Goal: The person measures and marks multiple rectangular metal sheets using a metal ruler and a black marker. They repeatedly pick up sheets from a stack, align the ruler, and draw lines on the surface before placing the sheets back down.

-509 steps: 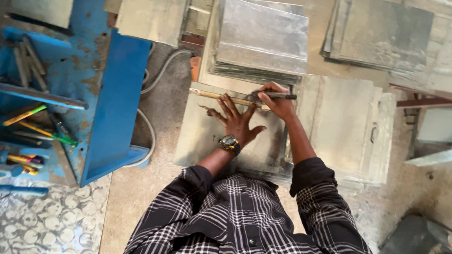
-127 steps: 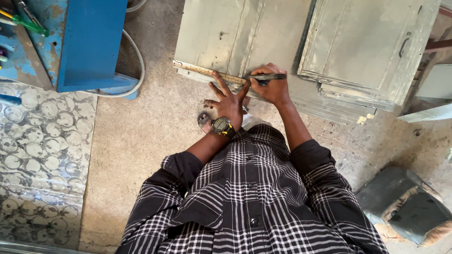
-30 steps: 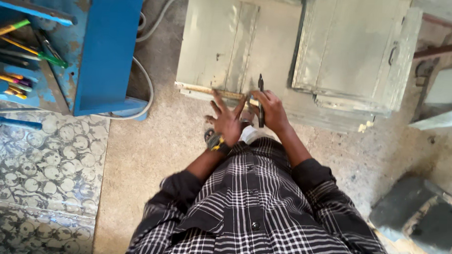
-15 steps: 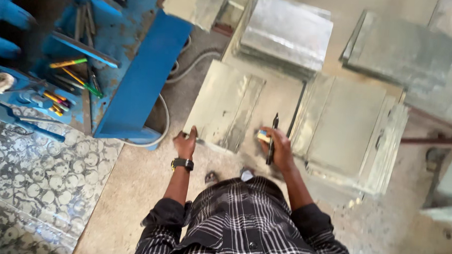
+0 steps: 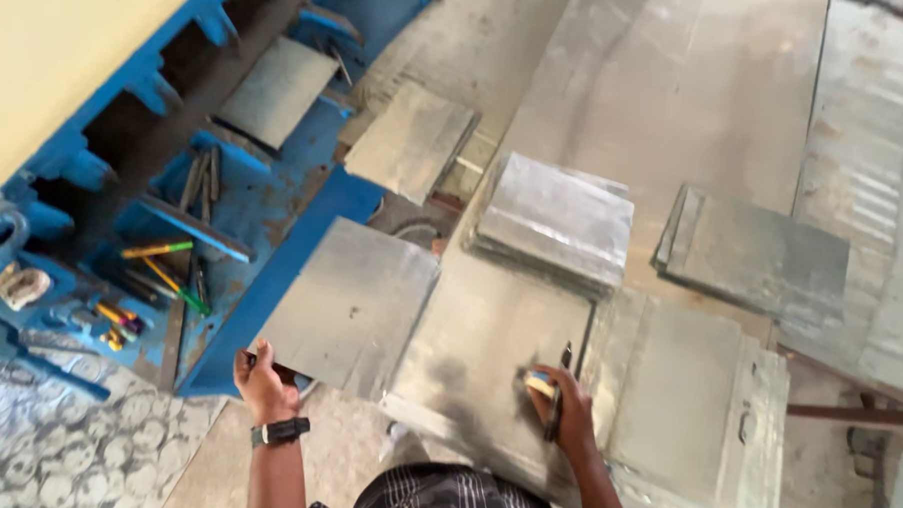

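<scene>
My left hand (image 5: 260,380) grips the near corner of a square grey metal sheet (image 5: 353,303) and holds it lifted and tilted over the floor, beside the blue machine. My right hand (image 5: 564,418) rests on a larger metal sheet (image 5: 488,365) lying flat and holds a dark marker (image 5: 559,388) together with a yellowish ruler end (image 5: 537,383). A black watch sits on my left wrist. My checked shirt shows at the bottom edge.
A blue metal machine (image 5: 223,206) with tool shelves holding screwdrivers and pens stands at the left. Stacks of cut metal sheets (image 5: 558,220) (image 5: 757,257) lie ahead, and a folded sheet panel (image 5: 692,393) lies to the right. Patterned flooring fills the lower left.
My left hand has left the flat sheet, taken a smaller metal sheet by its corner and lifted it to the left. The camera has tilted up toward the machine and stacks.
</scene>
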